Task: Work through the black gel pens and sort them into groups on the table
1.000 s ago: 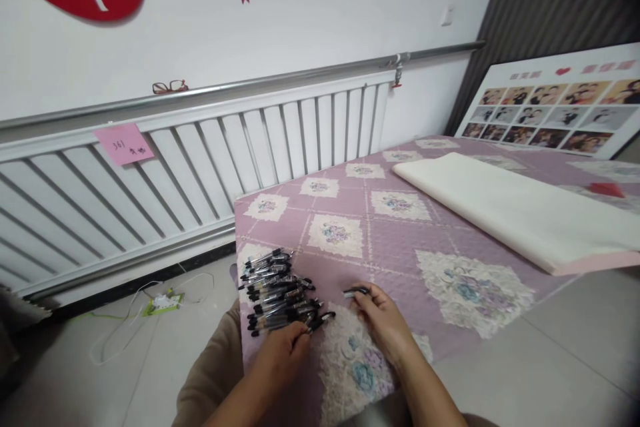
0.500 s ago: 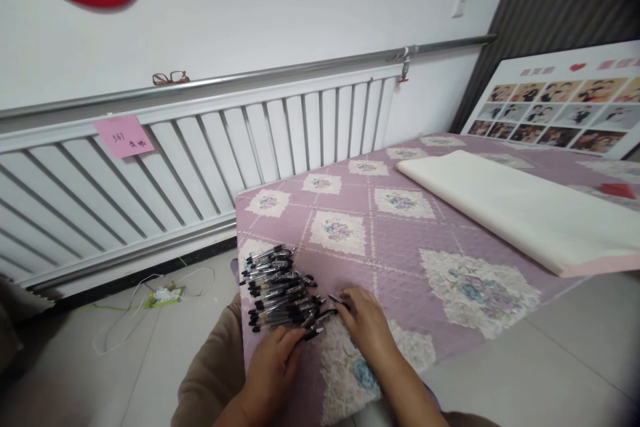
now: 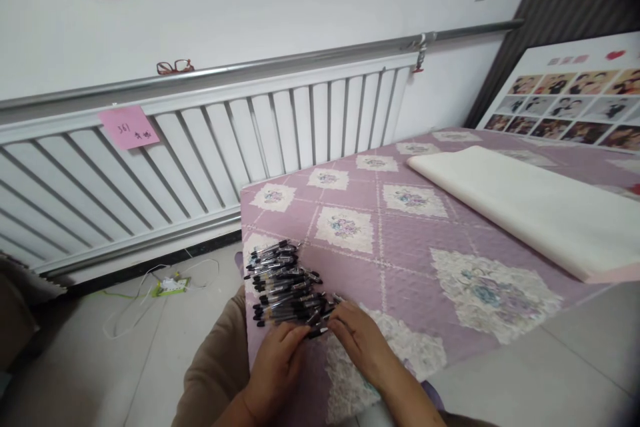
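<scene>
The pile of black pens (image 3: 285, 287) lies on the near left corner of the purple quilt (image 3: 400, 253). It is a messy heap, with the pens lying mostly the same way.

Both hands are now at the near edge of the pile. The left hand (image 3: 277, 367) has bent fingers, and its tips touch the closest pens. The right hand (image 3: 360, 340) touches the near right corner of the pile, also with bent fingers. The two hands almost meet there, with a pen or two between them. I cannot tell if either hand is really pinching a pen or just resting on them.

A second ago the right hand was away from the pile, off to its right, and it held one pen by itself. Now that hand has come over to the pile, and no pen lies alone on the quilt. So the work looks like gathering the pens into one heap. The left hand has stayed at the near edge the whole time, and the pile looks much the same.

Farther right of the pile lies a long white folded cloth (image 3: 530, 213). Beyond that, well away from the pile, a photo board (image 3: 575, 100) leans up. Behind the pile stands a white radiator (image 3: 200, 160) with a pink note (image 3: 129, 127) stuck on it. Left of the pile, on the floor, lies a thin cable (image 3: 170, 285).
</scene>
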Demonstrator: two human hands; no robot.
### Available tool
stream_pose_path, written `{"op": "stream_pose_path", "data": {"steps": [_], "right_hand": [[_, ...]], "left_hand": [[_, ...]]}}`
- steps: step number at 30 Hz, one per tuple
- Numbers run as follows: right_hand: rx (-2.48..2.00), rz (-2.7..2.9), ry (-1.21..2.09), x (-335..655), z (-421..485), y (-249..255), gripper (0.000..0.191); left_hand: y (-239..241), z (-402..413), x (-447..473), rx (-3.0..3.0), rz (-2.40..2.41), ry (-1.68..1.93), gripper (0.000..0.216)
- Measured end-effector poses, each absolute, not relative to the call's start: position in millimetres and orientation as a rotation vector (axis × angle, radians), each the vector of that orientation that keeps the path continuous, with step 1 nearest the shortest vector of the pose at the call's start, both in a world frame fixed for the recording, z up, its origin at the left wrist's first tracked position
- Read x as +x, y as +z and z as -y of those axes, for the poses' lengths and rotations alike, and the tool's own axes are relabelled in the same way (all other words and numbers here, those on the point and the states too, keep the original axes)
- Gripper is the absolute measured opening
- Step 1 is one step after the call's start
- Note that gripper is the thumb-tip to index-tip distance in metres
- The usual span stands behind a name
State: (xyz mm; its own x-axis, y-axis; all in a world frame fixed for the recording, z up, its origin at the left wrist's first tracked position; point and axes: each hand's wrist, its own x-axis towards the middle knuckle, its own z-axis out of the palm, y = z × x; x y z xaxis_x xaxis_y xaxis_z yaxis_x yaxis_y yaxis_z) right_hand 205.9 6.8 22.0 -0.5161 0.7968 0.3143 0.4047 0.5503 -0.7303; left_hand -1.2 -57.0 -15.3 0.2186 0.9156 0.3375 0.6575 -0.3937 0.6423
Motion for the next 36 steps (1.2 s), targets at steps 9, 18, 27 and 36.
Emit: {"op": "stream_pose_path", "data": {"steps": [9, 18, 27, 36], "right_hand": [[-1.019, 2.208, 0.758, 198.3, -3.3, 20.8, 0.032], [-1.066, 2.314, 0.732, 194.0, -0.3, 20.2, 0.026], [-1.02, 2.283, 0.801, 196.1, -1.2, 23.3, 0.015], [-1.014, 2.145, 1.0, 196.5, 4.7, 28.1, 0.012]], "left_hand": [[-15.1, 57.6, -0.3, 2.143, -1.497, 0.957, 0.033], [-7.1, 58.6, 0.5, 2.129, -1.556, 0.884, 0.022], [-5.1, 57.7, 1.4, 2.154, -1.564, 0.845, 0.022], [-4.5, 57.3, 1.4, 2.142, -1.564, 0.846, 0.022]]}}
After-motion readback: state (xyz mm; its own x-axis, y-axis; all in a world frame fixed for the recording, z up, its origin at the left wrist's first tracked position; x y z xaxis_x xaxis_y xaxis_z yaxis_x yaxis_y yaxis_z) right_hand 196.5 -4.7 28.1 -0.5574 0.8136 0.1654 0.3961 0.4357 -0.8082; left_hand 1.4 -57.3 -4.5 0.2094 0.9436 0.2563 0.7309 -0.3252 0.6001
